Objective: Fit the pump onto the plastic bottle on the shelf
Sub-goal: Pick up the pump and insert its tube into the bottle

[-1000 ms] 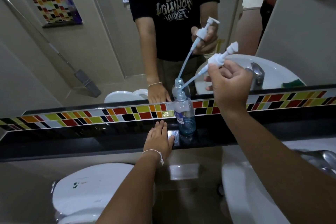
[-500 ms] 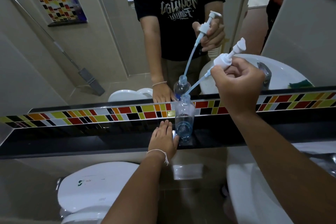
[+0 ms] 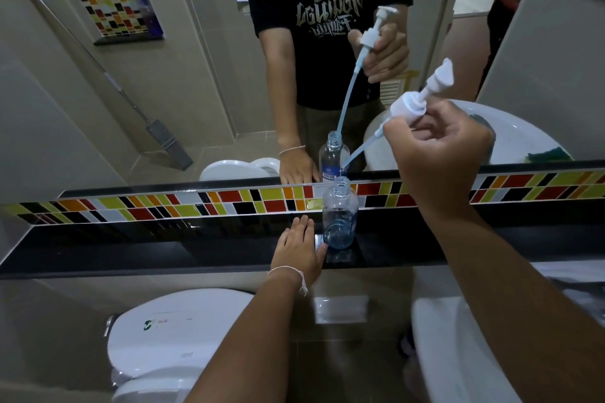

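Since half a second ago the dip tube's lower tip has lifted out of the neck and now hangs just above the mouth of the plastic bottle [image 3: 339,216], while the right hand [image 3: 438,154], fingers curled shut around the collar, holds the pump [image 3: 409,106] tilted, its long axis running from the nozzle at 1 o'clock down to the tube tip at 7 o'clock. Upright and open-mouthed, the bottle stands on the black shelf [image 3: 163,252] below the mirror [image 3: 196,75] and coloured tile strip [image 3: 131,206], the left hand [image 3: 299,250] lying flat, fingers spread and holding nothing, at its 9 o'clock with the thumb against its base; a toilet [image 3: 170,343] sits at 7 o'clock and a basin [image 3: 458,353] at 5 o'clock.
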`<state>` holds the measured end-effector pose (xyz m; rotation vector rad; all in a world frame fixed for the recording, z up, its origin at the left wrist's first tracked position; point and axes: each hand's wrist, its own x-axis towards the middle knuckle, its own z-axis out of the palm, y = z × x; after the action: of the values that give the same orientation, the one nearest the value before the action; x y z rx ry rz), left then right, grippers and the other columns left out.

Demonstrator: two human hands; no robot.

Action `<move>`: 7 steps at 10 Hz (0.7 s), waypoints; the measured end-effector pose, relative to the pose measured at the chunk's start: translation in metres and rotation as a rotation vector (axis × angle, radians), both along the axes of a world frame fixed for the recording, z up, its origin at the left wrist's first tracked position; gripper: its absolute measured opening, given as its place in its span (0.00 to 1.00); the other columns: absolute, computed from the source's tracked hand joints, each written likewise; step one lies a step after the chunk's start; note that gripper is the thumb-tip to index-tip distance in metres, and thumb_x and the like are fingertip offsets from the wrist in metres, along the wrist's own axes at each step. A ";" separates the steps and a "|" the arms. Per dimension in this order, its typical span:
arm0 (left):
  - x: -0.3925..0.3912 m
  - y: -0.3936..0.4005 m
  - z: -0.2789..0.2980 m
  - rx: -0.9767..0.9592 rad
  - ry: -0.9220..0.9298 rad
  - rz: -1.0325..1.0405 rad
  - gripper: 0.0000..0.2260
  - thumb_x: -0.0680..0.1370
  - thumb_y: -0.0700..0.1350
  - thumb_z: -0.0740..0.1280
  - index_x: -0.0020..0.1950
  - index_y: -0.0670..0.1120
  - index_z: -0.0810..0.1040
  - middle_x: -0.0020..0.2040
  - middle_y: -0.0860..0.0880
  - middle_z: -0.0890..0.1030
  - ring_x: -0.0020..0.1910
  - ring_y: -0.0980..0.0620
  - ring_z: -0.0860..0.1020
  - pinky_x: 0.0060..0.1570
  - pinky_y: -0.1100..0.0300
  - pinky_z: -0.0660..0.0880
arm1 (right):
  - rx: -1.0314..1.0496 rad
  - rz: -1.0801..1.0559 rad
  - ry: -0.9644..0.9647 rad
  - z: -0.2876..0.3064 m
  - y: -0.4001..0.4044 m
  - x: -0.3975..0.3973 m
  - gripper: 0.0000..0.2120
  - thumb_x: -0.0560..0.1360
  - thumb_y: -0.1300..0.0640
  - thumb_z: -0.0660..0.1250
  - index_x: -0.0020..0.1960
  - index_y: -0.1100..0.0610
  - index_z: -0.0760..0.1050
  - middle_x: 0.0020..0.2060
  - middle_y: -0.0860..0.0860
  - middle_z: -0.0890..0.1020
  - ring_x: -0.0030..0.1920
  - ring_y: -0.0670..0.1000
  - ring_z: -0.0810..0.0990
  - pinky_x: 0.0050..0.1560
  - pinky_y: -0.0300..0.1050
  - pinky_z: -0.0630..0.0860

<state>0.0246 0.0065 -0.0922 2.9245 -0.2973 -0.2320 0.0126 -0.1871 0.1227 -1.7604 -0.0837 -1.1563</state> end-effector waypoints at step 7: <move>-0.001 -0.001 0.001 0.004 0.000 0.005 0.30 0.88 0.57 0.50 0.86 0.43 0.52 0.88 0.44 0.53 0.87 0.46 0.48 0.83 0.51 0.44 | -0.344 0.030 0.382 -0.068 0.019 0.013 0.07 0.70 0.52 0.74 0.43 0.55 0.83 0.30 0.48 0.83 0.32 0.54 0.81 0.37 0.51 0.81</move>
<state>0.0235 0.0055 -0.0911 2.9283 -0.2904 -0.2326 0.0251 -0.1680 0.0546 -2.2487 -0.0816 -0.7989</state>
